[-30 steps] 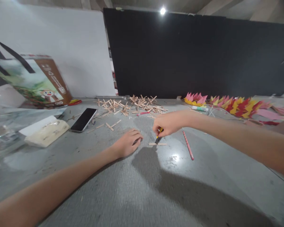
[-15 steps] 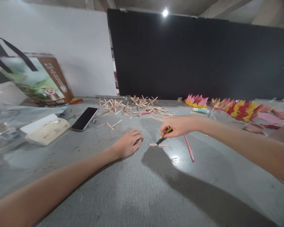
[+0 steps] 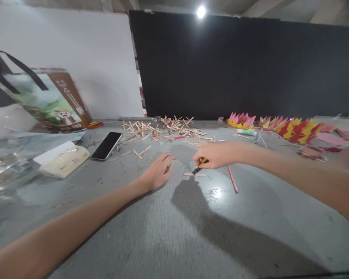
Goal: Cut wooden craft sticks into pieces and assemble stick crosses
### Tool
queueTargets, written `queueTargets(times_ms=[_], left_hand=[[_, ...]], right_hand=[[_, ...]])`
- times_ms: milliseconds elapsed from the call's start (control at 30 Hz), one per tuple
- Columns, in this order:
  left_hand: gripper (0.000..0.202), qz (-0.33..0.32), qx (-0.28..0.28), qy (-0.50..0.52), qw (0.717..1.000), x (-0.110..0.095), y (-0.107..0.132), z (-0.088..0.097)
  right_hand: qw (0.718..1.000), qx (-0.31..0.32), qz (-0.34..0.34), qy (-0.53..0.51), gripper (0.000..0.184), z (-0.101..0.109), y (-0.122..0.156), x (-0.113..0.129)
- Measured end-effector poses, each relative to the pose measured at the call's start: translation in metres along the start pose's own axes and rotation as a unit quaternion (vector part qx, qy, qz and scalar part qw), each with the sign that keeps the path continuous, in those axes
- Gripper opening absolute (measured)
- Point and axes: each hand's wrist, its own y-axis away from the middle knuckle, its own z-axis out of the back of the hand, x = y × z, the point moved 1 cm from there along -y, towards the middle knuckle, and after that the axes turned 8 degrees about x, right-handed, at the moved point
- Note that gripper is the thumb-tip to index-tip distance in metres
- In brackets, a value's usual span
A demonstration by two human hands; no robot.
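Note:
My right hand (image 3: 213, 154) is closed round a yellow and black pen-like tool (image 3: 199, 166), its tip down on a small wooden stick (image 3: 194, 174) that lies flat on the grey table (image 3: 168, 232). My left hand (image 3: 157, 172) rests on the table just left of the stick, fingers curled loosely; a dark bit shows between them, and I cannot make out what it is. A pink pencil (image 3: 232, 179) lies right of the stick.
A heap of crossed wooden sticks (image 3: 163, 130) lies at the back. A phone (image 3: 106, 145), a cream pad (image 3: 64, 162) and a printed bag (image 3: 48, 101) sit at the left. Coloured paper shapes (image 3: 285, 130) and a glue stick (image 3: 246, 132) lie at the right.
My right hand drew slightly right and tilted the tool lower over the stick. My left hand slid a little forward, fingers reaching out more. The view shifted slightly.

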Motion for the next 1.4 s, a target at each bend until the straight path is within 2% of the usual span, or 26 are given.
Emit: queueTargets(times_ms=[67, 133, 233, 267, 333, 433, 533, 633, 767, 933, 1133, 1300, 1400], left_hand=[[0.029, 0.030, -0.055, 0.017, 0.998, 0.004, 0.001, 0.000], [0.026, 0.083, -0.123, 0.036, 0.988, 0.011, 0.000, 0.002], [0.030, 0.166, -0.168, 0.074, 0.969, 0.018, -0.006, 0.006], [0.033, 0.175, -0.164, 0.079, 0.968, 0.017, -0.010, 0.008], [0.038, 0.177, -0.140, 0.088, 0.970, 0.011, -0.018, 0.012], [0.050, 0.172, -0.088, 0.121, 0.974, -0.011, -0.026, 0.015], [0.058, 0.173, -0.074, 0.134, 0.973, -0.036, -0.027, 0.009], [0.058, 0.163, -0.045, 0.142, 0.975, -0.049, -0.023, -0.004], [0.056, 0.152, -0.016, 0.163, 0.975, -0.052, -0.016, -0.018], [0.056, 0.125, 0.019, 0.176, 0.976, -0.051, -0.009, -0.025], [0.049, 0.115, 0.021, 0.176, 0.977, -0.046, -0.008, -0.027], [0.044, 0.109, 0.017, 0.169, 0.979, -0.046, -0.008, -0.028], [0.044, 0.107, 0.013, 0.172, 0.979, -0.047, -0.008, -0.027]], right_hand=[[0.997, -0.067, -0.037, -0.021, 0.020, -0.015, 0.014, -0.003], [0.980, -0.177, -0.071, -0.051, 0.025, -0.029, 0.028, -0.004], [0.911, -0.360, -0.108, -0.170, 0.031, -0.049, 0.042, -0.001], [0.885, -0.397, -0.118, -0.213, 0.034, -0.056, 0.043, 0.001], [0.847, -0.429, -0.119, -0.290, 0.039, -0.070, 0.041, 0.005], [0.812, -0.452, -0.101, -0.355, 0.043, -0.091, 0.031, 0.010], [0.809, -0.445, -0.094, -0.372, 0.046, -0.109, 0.024, 0.013], [0.813, -0.431, -0.104, -0.377, 0.047, -0.121, 0.022, 0.014], [0.824, -0.417, -0.114, -0.366, 0.047, -0.127, 0.021, 0.021], [0.840, -0.409, -0.121, -0.336, 0.048, -0.126, 0.017, 0.032], [0.852, -0.435, -0.114, -0.266, 0.038, -0.129, 0.015, 0.040], [0.872, -0.406, -0.116, -0.248, 0.037, -0.120, 0.019, 0.041], [0.873, -0.403, -0.113, -0.251, 0.036, -0.113, 0.020, 0.042]])
